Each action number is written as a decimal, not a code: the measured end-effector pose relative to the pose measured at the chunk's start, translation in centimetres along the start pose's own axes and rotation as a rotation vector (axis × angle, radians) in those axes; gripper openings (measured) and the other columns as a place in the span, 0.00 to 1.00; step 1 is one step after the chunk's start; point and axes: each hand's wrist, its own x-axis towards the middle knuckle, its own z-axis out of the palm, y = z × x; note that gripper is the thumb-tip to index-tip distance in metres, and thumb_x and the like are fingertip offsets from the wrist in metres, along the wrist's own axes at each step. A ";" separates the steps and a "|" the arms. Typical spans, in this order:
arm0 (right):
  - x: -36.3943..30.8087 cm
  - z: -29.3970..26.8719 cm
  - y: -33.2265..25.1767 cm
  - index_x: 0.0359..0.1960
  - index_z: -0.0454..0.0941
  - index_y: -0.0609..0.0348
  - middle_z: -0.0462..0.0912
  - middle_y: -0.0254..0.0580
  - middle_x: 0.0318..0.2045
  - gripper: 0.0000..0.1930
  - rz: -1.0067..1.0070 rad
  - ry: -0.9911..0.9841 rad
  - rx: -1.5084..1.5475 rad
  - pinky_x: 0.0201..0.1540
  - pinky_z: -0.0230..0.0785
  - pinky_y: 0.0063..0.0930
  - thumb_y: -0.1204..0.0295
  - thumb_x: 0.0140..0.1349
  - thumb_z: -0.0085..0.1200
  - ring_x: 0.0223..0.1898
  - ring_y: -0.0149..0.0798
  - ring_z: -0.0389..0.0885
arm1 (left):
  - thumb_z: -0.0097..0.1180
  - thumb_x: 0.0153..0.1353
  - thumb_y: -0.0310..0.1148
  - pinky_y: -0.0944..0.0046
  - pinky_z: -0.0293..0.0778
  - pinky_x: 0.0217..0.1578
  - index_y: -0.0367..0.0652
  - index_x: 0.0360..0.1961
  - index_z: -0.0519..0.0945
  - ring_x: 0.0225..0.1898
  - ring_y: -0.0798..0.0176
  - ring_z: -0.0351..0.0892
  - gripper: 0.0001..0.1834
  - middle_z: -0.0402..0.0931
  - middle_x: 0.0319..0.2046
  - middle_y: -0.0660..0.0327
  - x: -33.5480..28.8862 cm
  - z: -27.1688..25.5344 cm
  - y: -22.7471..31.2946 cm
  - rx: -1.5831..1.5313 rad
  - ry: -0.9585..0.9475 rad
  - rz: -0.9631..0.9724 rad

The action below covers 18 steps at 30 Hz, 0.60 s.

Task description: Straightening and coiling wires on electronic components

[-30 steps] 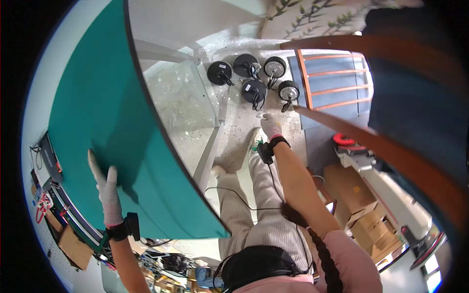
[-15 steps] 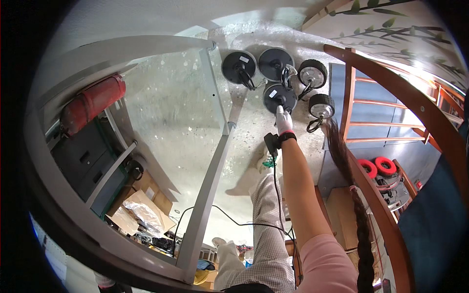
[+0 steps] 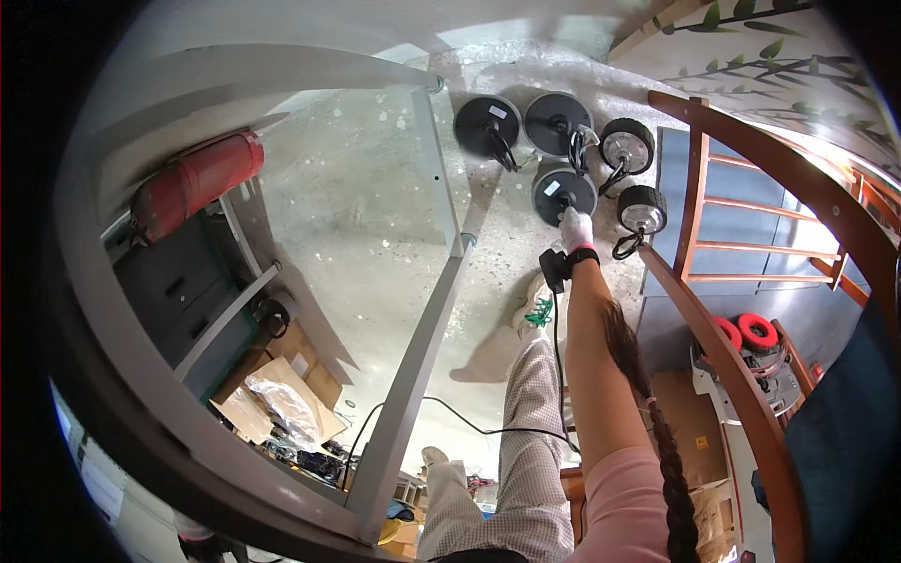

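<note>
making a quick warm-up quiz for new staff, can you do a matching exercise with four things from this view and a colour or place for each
Things:
1. right hand
2. red cylinder
3. forward shoe
4. treaded wheels

Descriptions:
a. green laces
b. black rims, silvery centres
c. at the left of the view, above dark boxy panels
d. gloved, at a labelled black disc

Right pairs: 1-d, 2-c, 3-a, 4-b
</note>
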 end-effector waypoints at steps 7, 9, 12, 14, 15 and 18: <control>-8.2 -1.2 1.5 0.16 0.76 0.62 0.74 0.48 0.13 0.20 -0.244 0.005 -0.412 0.20 0.60 0.36 0.59 0.52 0.38 0.18 0.44 0.74 | 0.56 0.45 0.51 0.56 0.42 0.63 0.38 0.66 0.39 0.67 0.54 0.38 0.55 0.37 0.66 0.50 -1.8 -0.1 7.7 0.021 0.170 0.098; -11.0 -3.7 2.8 0.22 0.75 0.64 0.77 0.58 0.20 0.13 -0.582 -0.164 -0.785 0.28 0.65 0.44 0.68 0.56 0.45 0.27 0.56 0.77 | 0.56 0.42 0.47 0.55 0.39 0.64 0.38 0.66 0.39 0.67 0.51 0.37 0.55 0.37 0.66 0.47 -2.3 -0.5 7.6 0.033 0.212 0.115; -8.8 -14.5 8.3 0.26 0.74 0.62 0.76 0.57 0.19 0.14 -0.731 -0.177 -0.997 0.26 0.67 0.47 0.63 0.58 0.48 0.26 0.59 0.76 | 0.59 0.41 0.48 0.47 0.34 0.63 0.43 0.66 0.41 0.67 0.45 0.34 0.55 0.38 0.65 0.46 -0.3 1.6 8.8 0.111 0.207 0.203; -17.6 -10.9 8.9 0.26 0.73 0.62 0.75 0.57 0.19 0.13 -0.795 -0.309 -0.955 0.26 0.67 0.46 0.63 0.57 0.48 0.26 0.58 0.75 | 0.61 0.39 0.52 0.38 0.29 0.60 0.48 0.66 0.42 0.66 0.40 0.29 0.57 0.36 0.65 0.45 -0.5 2.5 8.6 0.178 0.190 0.064; -19.9 -10.9 9.3 0.26 0.73 0.62 0.75 0.56 0.19 0.13 -0.817 -0.331 -0.921 0.26 0.66 0.46 0.63 0.57 0.49 0.26 0.58 0.75 | 0.60 0.40 0.55 0.38 0.26 0.60 0.50 0.67 0.42 0.66 0.38 0.27 0.57 0.33 0.66 0.44 -0.5 2.1 9.7 0.178 0.164 0.037; -26.7 -13.0 10.7 0.26 0.72 0.63 0.74 0.55 0.19 0.12 -0.865 -0.392 -0.832 0.26 0.65 0.44 0.64 0.56 0.50 0.25 0.56 0.73 | 0.58 0.42 0.59 0.39 0.22 0.60 0.51 0.67 0.41 0.66 0.38 0.22 0.57 0.30 0.66 0.45 -2.0 1.0 9.3 0.166 0.186 -0.033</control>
